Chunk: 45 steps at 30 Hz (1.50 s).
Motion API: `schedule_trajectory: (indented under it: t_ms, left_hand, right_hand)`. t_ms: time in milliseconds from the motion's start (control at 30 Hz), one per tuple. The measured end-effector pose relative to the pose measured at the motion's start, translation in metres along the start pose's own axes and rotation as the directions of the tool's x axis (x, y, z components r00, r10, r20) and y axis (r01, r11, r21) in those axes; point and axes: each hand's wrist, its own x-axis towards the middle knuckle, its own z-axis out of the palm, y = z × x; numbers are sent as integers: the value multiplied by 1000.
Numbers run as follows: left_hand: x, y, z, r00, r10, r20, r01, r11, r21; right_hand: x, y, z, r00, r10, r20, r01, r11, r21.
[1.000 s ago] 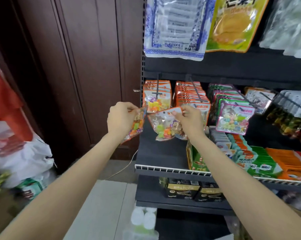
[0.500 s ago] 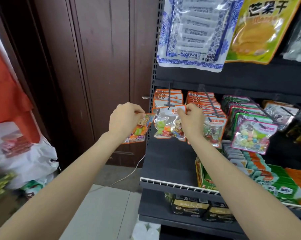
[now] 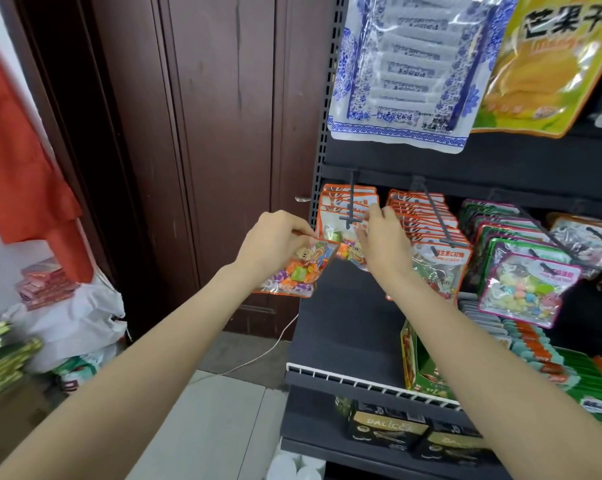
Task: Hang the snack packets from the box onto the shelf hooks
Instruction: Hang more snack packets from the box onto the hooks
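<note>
Head view: my left hand (image 3: 275,242) pinches the top edge of an orange candy packet (image 3: 298,271), which hangs tilted just left of the leftmost shelf hook (image 3: 351,206), apart from it. My right hand (image 3: 382,242) curls its fingers round the top corner of another candy packet (image 3: 341,237) right at that hook's tip, in front of the orange packets (image 3: 341,199) already hung there; whether its hole is on the hook I cannot tell. Right of the hook hang a second orange row (image 3: 421,216) and green-edged packets (image 3: 531,289). Above it hangs a blue-and-white bag (image 3: 403,74), left of it stands a brown door (image 3: 216,133).
</note>
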Motion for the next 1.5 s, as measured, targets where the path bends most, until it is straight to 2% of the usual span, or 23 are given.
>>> schedule_trajectory:
  t_ms: [67,100,133,167,200,233,300,367,433,467,533,600,633,667,733,833,900,1000,1133,1500]
  left_hand:
    - [1,0,-1,999,10,30,-8,999,-44]
    - [1,0,-1,999,20,47,-17,997,-70]
    - [0,2,0,997,36,65,-31,995,-91]
    - [-1,5,1,995,54,82,-45,993,-105]
    - [-2,8,3,993,70,99,-58,991,-119]
    - [-3,12,6,991,83,109,-67,988,-138]
    - [-6,15,14,993,87,84,-69,978,-196]
    - [-10,13,21,999,19,-26,-25,962,-273]
    - [-15,2,27,989,-118,-85,82,936,-342]
    - [-19,-5,30,983,-179,-45,152,924,-351]
    - [-25,-16,37,965,-230,124,261,883,-391]
    - [-29,-17,42,952,-158,260,281,785,-552]
    - [-30,-15,45,958,-103,266,250,750,-612]
    - [-30,-13,48,970,-63,233,198,758,-621]
    - [-29,-6,51,988,-23,152,105,820,-563]
    - [-24,3,50,993,13,117,48,861,-506]
    - [-17,2,48,994,27,107,30,870,-491]
    - [-7,2,44,998,21,59,7,898,-441]
    - [1,3,44,1000,-1,24,10,913,-407]
    - [-2,-5,50,997,10,75,19,924,-382]
  right_hand:
    - [-16,4,-7,994,-77,-78,84,993,87]
    - [-26,6,-12,994,-80,-76,95,971,220]
    - [-35,8,-16,997,-75,-13,74,917,392]
    - [-44,8,-20,989,-97,110,21,838,546]
    - [-49,8,-22,960,-148,238,-37,777,628]
    - [-52,8,-23,928,-197,317,-55,769,636]
    - [-53,10,-22,919,-193,344,-87,751,654]
    - [-55,10,-25,942,-75,327,-193,678,709]
    - [-62,15,-24,944,56,325,-291,604,742]
    - [-66,19,-23,937,102,335,-333,549,767]
    - [-76,24,-20,917,146,372,-396,455,798]
    - [-84,26,-16,898,153,411,-438,362,823]
    - [-86,26,-15,892,165,420,-451,324,831]
    - [-87,25,-13,888,185,421,-459,307,834]
    - [-85,26,-11,906,206,370,-422,381,823]
    - [-76,30,-13,978,51,204,-191,615,765]
    - [-68,29,-17,981,-49,186,-93,722,686]
    - [-58,30,-13,970,-79,232,-63,835,547]
    - [-53,28,-7,973,-43,227,-78,862,501]
    - [-62,29,-1,980,-35,197,-71,859,506]
